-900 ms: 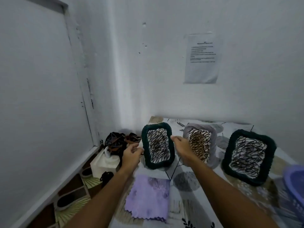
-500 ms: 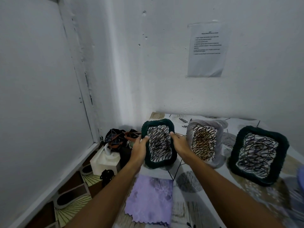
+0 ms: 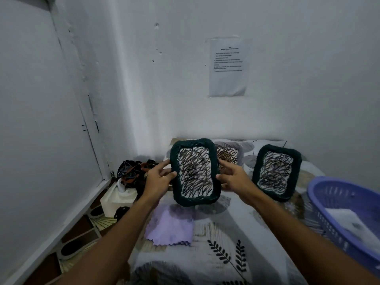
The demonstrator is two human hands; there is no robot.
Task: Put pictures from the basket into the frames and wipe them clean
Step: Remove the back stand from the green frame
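While I hold the dark green frame (image 3: 195, 171) above the bed (image 3: 226, 243), left hand (image 3: 158, 182) and right hand (image 3: 234, 179) grip its side edges. It already holds a picture; next, I judge, comes wiping, which needs the purple cloth (image 3: 170, 227) lying near-left.

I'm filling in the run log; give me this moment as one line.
held: dark green frame | left hand: grips left edge | right hand: grips right edge | purple cloth: flat on table | basket: right

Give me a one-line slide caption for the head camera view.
Both hands, left hand and right hand, hold a dark green frame above the purple cloth.
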